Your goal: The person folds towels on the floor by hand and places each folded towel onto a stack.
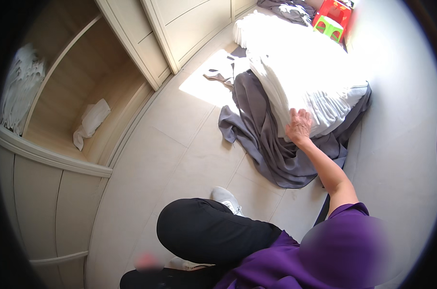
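Note:
My right hand [299,126] reaches forward, palm down, onto the near end of a large pile of folded white linen [328,108]. Its fingers are bent against the white cloth; whether they pinch a fold does not show. Beneath the pile a dark grey cloth [272,155] spreads in loose folds over the floor. Strong sunlight washes out the top of the pile. White fabric with dark patches [222,68] lies beside its left edge. My left hand is out of view.
At left, an open wardrobe [95,68] holds a crumpled white cloth [93,117] and stacked white textiles [23,86]. Red [336,11] and green [328,27] plastic stools stand at the far end near grey cloth [289,9]. A pale wall [395,144] runs along the right.

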`<action>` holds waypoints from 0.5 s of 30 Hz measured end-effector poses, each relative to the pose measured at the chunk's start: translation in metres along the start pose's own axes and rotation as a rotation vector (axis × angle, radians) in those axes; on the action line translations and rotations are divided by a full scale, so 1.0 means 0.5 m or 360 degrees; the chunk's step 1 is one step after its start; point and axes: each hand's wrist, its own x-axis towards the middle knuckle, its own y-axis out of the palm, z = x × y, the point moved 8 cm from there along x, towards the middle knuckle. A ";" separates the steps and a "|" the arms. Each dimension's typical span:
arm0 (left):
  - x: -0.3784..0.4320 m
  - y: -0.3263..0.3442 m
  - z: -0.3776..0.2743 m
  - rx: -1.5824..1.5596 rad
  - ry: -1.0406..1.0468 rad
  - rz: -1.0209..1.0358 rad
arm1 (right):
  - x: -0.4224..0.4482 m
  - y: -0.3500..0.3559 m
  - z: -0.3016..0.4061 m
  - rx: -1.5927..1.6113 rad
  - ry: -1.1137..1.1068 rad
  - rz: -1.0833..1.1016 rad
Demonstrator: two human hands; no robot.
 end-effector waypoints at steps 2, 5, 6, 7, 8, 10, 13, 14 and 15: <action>-0.022 0.050 -0.030 0.0036 -0.0021 0.0091 | -0.011 0.017 -0.059 0.0140 0.0048 0.0184; -0.024 0.039 -0.024 0.0003 -0.0011 0.0044 | 0.058 -0.008 -0.044 0.0290 0.0368 0.0531; -0.008 0.019 -0.019 -0.0009 0.0037 -0.0022 | 0.102 -0.035 -0.039 0.0319 0.0334 0.0426; -0.001 0.001 -0.011 -0.0026 0.0078 -0.0090 | 0.144 -0.060 -0.028 0.0347 0.0293 0.0323; -0.014 -0.009 0.020 -0.0062 0.0091 -0.0164 | 0.172 -0.108 0.038 0.0412 0.0129 0.0259; 0.007 -0.025 -0.023 -0.0054 -0.0123 -0.0218 | 0.213 -0.241 0.193 0.0572 -0.0204 0.0216; 0.013 0.005 -0.184 -0.0268 0.0155 -0.0189 | 0.172 -0.423 0.428 0.0997 -0.0621 0.0392; 0.015 0.018 -0.220 -0.0353 0.0233 -0.0172 | 0.150 -0.461 0.494 0.1178 -0.0807 0.0495; 0.009 0.023 -0.245 -0.0427 0.0284 -0.0172 | 0.123 -0.487 0.562 0.1367 -0.0985 0.0620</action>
